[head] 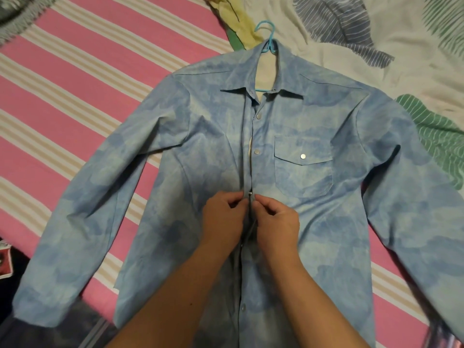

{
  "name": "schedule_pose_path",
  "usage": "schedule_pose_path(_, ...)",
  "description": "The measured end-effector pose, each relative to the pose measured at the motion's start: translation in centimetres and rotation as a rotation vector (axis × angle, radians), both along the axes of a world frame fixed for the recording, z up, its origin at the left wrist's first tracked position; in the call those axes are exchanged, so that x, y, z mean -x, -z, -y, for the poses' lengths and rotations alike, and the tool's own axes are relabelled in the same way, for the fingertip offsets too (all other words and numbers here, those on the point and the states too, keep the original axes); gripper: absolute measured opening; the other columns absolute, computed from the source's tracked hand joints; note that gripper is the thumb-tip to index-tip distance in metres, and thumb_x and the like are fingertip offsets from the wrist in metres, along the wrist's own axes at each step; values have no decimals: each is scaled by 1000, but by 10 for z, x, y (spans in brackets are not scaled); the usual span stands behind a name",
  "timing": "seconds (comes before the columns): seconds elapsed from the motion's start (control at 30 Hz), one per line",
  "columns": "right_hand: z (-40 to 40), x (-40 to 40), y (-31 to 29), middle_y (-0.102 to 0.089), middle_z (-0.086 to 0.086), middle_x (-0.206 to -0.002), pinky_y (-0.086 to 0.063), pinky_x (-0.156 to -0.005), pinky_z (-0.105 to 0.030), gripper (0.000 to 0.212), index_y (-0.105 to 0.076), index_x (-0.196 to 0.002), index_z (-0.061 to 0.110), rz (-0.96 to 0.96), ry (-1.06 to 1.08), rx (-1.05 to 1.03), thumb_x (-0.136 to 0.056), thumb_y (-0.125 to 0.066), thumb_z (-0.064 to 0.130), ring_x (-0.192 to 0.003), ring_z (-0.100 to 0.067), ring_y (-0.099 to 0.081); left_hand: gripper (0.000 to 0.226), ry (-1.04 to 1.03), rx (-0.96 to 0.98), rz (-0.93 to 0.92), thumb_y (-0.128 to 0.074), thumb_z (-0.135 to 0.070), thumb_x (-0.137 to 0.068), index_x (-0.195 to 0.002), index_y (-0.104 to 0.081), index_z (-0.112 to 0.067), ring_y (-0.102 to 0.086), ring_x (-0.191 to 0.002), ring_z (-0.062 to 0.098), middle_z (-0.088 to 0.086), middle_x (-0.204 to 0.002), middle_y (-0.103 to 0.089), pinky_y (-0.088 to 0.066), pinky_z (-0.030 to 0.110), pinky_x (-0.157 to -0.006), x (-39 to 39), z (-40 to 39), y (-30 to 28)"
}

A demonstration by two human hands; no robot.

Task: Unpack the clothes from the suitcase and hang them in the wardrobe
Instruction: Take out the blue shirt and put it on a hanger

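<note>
Shirt, mottled blue cotton on a turquoise plastic hanger, lies flat; left hand and right hand each pinch its placket edges at mid-chest.

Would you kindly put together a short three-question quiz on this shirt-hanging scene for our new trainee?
1. True or false: the hanger is already inside the shirt.
2. Which hand pinches the placket edge on the pocket side? A) left hand B) right hand
3. Fill in: the shirt lies flat on a pink ______ sheet.

Key: 1. True, its blue hook sticks out above the collar. 2. B; both hands pinch the front at one snap, the right hand on the pocket side. 3. Striped.
</note>
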State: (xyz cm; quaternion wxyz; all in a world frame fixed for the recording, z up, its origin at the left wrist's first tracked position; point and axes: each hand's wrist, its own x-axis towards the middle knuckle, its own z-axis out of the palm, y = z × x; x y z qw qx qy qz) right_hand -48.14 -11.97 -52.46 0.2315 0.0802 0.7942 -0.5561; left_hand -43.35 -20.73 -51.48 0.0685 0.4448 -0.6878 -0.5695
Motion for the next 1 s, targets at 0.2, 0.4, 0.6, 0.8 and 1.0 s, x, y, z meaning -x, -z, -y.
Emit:
schedule_pose_path(0.2, -6, -1, -4, -75, 2, -91, -51, -81, -22, 20, -80, -100, 20, -401, -246, -196, -86, -72, 8, -85, -12, -68, 11, -3, 0, 8, -73, -17, -88, -84, -79, -25, -66, -83, 9, -2, -86, -69, -49, 21, -74, 2, -1, 3)
schedule_pose_path(0.4, -16, 10, -15, -68, -4, -75, -45, -62, -30, 14, -76, -81, 15, -685, -455, -426, -84, -68, 4, -72, -24, -64, 11, 76, 14, 6, -70, -17, -85, -78, -77, -12, -66, -74, 15, 6, -79, -70, -52, 32, -71, 6, -4, -2)
schedule_pose_path(0.6, -15, 28, -32, -69, -8, -84, -45, -65, -35, 11, -70, -87, 15, -566, -636, -791, -90, -59, 16, -83, -31, -64, 19, 546, 126, 326, -60, -9, -89, -94, -73, -21, -66, -90, 12, -2, -92, -72, -50, 23, -82, 22, 14, -15)
schedule_pose_path(0.8, 28, 105, 6, -64, -9, -94, -33, -73, -26, 16, -69, -97, 11, -614, -578, -524, -85, -58, 5, -91, -30, -58, 26, 221, 222, 136, -59, -33, -94, -107, -45, -15, -58, -100, 28, 10, -108, -59, -46, 38, -83, 108, 40, -6)
schedule_pose_path(1.0, 42, 99, 37, -50, -19, -118, -40, -91, -37, 44, -58, -116, -1, -551, -645, -609, -80, -74, 19, -107, -36, -46, 27, 211, 200, 295, -63, -24, -92, -71, -50, -13, -58, -83, 30, 14, -84, -61, -40, 31, -63, 108, 68, 41)
